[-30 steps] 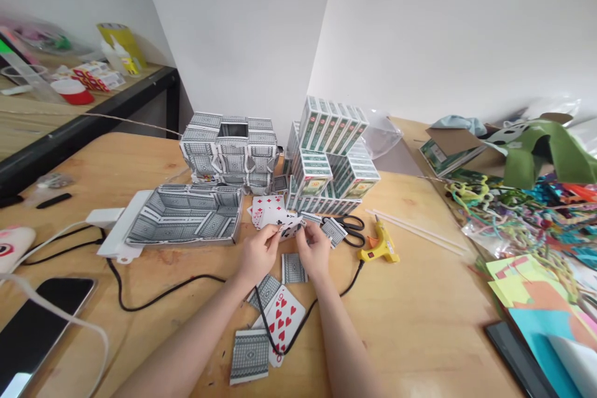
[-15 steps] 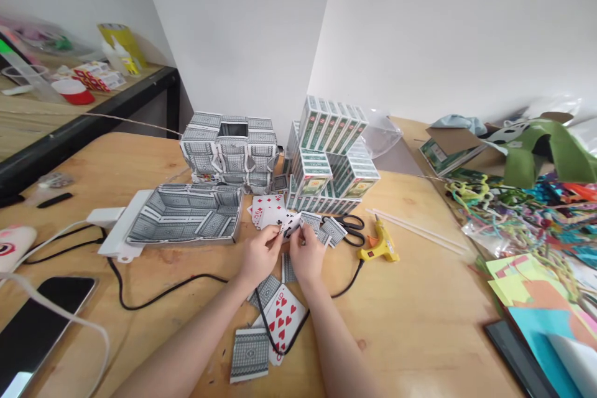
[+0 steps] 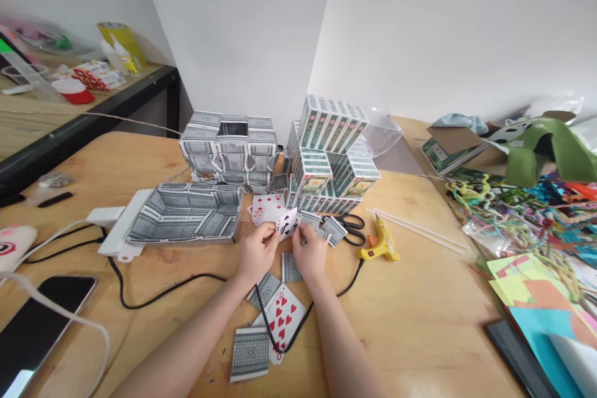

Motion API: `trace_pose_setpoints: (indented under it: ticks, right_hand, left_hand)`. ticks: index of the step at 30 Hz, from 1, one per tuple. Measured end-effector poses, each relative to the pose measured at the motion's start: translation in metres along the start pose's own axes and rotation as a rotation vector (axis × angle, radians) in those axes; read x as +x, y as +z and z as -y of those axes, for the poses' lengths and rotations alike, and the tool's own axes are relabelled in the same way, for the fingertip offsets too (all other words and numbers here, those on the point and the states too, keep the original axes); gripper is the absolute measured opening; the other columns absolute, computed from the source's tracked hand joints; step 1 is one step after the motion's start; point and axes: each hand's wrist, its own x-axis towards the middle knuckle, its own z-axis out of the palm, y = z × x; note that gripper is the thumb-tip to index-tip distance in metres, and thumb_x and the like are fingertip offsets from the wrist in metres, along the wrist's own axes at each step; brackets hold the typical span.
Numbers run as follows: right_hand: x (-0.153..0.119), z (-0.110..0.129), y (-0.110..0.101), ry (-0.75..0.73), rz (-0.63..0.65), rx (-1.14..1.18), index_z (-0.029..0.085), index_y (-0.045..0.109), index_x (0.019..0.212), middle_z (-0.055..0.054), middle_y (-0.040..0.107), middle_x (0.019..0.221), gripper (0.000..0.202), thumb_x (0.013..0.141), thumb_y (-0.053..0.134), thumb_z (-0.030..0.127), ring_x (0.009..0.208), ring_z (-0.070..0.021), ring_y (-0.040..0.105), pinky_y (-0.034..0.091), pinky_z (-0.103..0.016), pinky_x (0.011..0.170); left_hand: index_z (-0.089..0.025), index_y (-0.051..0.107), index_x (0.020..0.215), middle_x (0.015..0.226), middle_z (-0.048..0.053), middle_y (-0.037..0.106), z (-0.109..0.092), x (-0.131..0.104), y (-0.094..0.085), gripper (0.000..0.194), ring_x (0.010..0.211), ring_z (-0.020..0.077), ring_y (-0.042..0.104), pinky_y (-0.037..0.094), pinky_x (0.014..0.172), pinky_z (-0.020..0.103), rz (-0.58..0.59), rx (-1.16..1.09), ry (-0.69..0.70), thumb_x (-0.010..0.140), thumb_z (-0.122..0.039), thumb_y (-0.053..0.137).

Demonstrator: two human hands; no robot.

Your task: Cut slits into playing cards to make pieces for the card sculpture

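Between my two hands is a playing card [image 3: 288, 224] with black club marks, its face towards me. My left hand [image 3: 257, 252] pinches its left edge, and my right hand [image 3: 310, 254] grips its right edge. Red-suited cards [image 3: 267, 205] lie just behind the fingers. Folded cards with grey patterned backs [image 3: 334, 230] rest to the right of them. Nearer me, a heart card [image 3: 285, 317] lies under a black cable, beside a folded grey card [image 3: 250, 354]. At the left stands an open tray built of folded cards [image 3: 186, 214].
A block structure of folded cards [image 3: 228, 152] and stacked card boxes [image 3: 321, 168] stand at the back. Black-handled scissors [image 3: 354, 229] and a yellow glue gun [image 3: 381, 242] lie right of my hands. A power strip [image 3: 124, 230], phone [image 3: 46, 323] and coloured paper [image 3: 536, 298] are farther out.
The card between my hands has turned so that more of its club face shows, and it looks slightly curved. My left hand has shifted a little to the left.
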Motion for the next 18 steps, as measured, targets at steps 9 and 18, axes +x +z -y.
trace_pose_setpoints:
  ticks: [9,18]
  right_hand:
    - [-0.003,0.0053,0.0022,0.087,-0.05,-0.08,0.014,0.065,0.086,-0.006,0.067,0.064,0.025,0.08,0.043,0.025,0.056,-0.0174,0.062,0.043,-0.025,0.054]
    - [-0.003,0.007,0.0021,0.129,0.008,-0.009,0.013,0.064,0.091,-0.008,0.067,0.068,0.029,0.081,0.039,0.024,0.059,-0.018,0.06,0.043,-0.027,0.059]
  left_hand:
    - [-0.018,0.056,0.078,0.067,0.001,0.068,-0.0049,-0.0004,0.0012,0.01,0.059,0.0121,0.062,0.044,0.055,0.019,-0.026,0.018,0.005,0.079,-0.027,0.051]
    - [-0.018,0.056,0.079,0.07,0.002,0.069,-0.0078,-0.0019,0.0038,0.01,0.061,0.0137,0.063,0.044,0.057,0.02,-0.061,-0.002,-0.057,0.077,-0.027,0.052]
